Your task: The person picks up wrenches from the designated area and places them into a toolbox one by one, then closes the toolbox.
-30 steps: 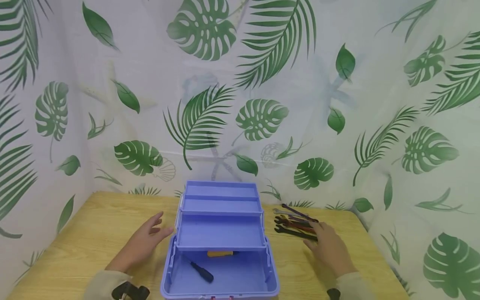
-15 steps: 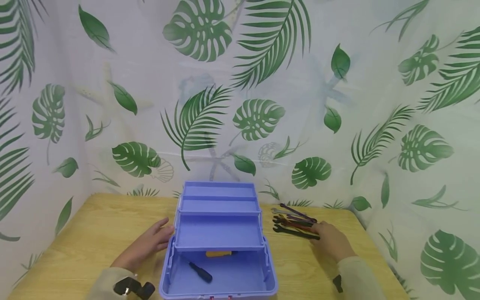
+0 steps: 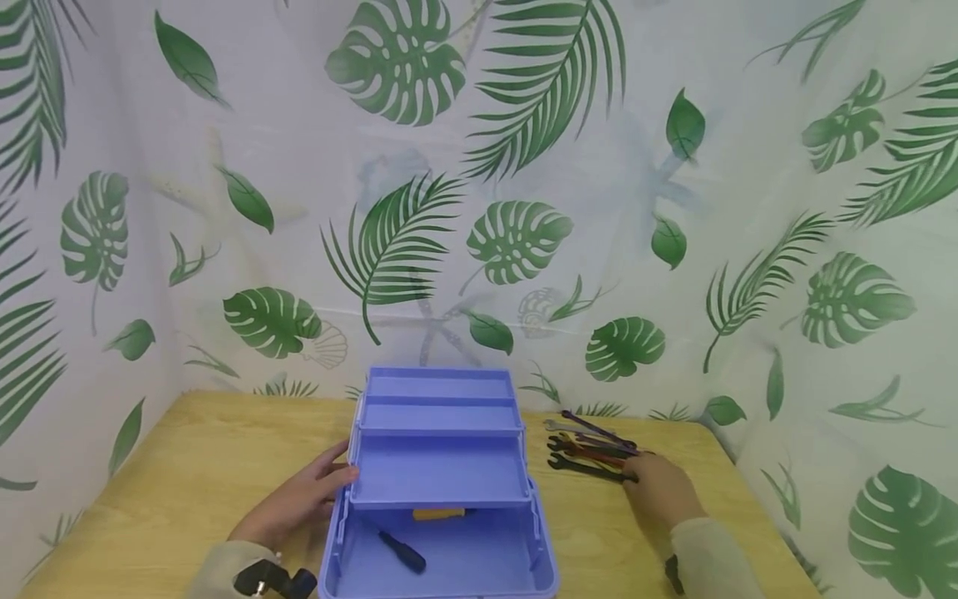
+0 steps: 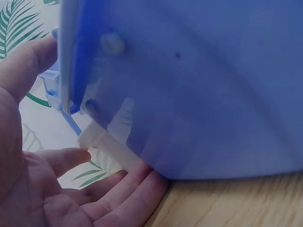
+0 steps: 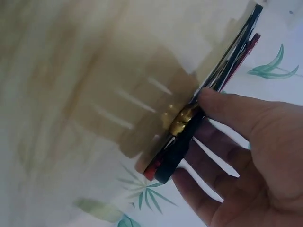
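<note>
A blue toolbox (image 3: 441, 467) stands on the table with its stepped trays unfolded. My left hand (image 3: 299, 503) touches its left side; in the left wrist view its fingers lie fairly straight along the wall (image 4: 208, 109), the thumb at an edge. Off to the right, several open-ended wrenches (image 3: 587, 471) lie in a loose fan. My right hand (image 3: 662, 489) pinches the near ends of some of them; in the right wrist view the thumb presses on the wrench bundle (image 5: 182, 120), fingers behind. How many it holds, I cannot tell.
Inside the toolbox's lower compartment are a black-handled screwdriver (image 3: 402, 552) and a yellow-handled tool (image 3: 438, 514), partly hidden by the tray. The wooden table (image 3: 247, 441) reaches back to a leaf-patterned cloth (image 3: 524, 125), which also hangs on both sides.
My left hand has moved right, from beside the toolbox to touching its side. The right hand has closed on the near ends of the wrenches, which have barely moved.
</note>
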`<move>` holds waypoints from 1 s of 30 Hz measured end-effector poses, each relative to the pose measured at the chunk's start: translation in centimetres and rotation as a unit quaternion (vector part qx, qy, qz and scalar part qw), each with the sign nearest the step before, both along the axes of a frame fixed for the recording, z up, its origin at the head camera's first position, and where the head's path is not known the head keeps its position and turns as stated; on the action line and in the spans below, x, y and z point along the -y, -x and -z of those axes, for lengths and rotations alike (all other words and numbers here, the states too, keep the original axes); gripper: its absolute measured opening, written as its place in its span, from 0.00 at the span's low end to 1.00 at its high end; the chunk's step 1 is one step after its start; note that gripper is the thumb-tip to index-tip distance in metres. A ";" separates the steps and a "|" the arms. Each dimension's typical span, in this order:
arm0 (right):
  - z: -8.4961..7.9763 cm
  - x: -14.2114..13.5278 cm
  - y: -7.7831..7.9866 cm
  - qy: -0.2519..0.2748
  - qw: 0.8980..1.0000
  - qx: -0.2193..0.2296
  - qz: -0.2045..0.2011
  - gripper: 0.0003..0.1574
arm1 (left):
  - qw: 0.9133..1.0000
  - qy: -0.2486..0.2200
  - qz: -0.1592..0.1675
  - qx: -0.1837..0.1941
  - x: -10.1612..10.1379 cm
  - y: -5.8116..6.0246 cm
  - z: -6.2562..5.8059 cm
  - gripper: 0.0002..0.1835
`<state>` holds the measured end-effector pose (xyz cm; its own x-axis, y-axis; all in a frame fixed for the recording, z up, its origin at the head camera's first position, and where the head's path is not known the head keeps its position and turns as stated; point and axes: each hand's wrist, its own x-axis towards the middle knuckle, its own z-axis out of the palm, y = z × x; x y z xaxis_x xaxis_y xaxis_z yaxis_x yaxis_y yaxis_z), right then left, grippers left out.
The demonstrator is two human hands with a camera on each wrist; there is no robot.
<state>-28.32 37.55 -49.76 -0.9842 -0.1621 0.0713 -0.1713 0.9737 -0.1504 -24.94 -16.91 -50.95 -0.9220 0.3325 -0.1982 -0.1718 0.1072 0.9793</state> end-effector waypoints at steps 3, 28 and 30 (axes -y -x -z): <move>0.0 -0.3 -0.1 0.023 1.000 0.008 0.010 0.05 | 1.000 0.000 0.003 -0.002 -0.1 -0.2 -0.1 0.46; 0.4 -0.5 -0.1 0.007 1.000 -0.013 -0.011 0.03 | 1.000 0.002 -0.012 0.006 -0.1 -0.4 -0.4 0.46; 0.3 -0.6 -0.3 0.007 0.999 -0.027 -0.018 0.04 | 1.000 0.005 -0.016 0.005 -0.2 -0.4 -0.4 0.46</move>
<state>-28.05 38.17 -50.11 -0.9723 -0.1966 0.1263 -0.2151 0.9644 -0.1541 -24.59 -16.73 -50.58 -0.9303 0.3007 -0.2101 -0.1845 0.1114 0.9765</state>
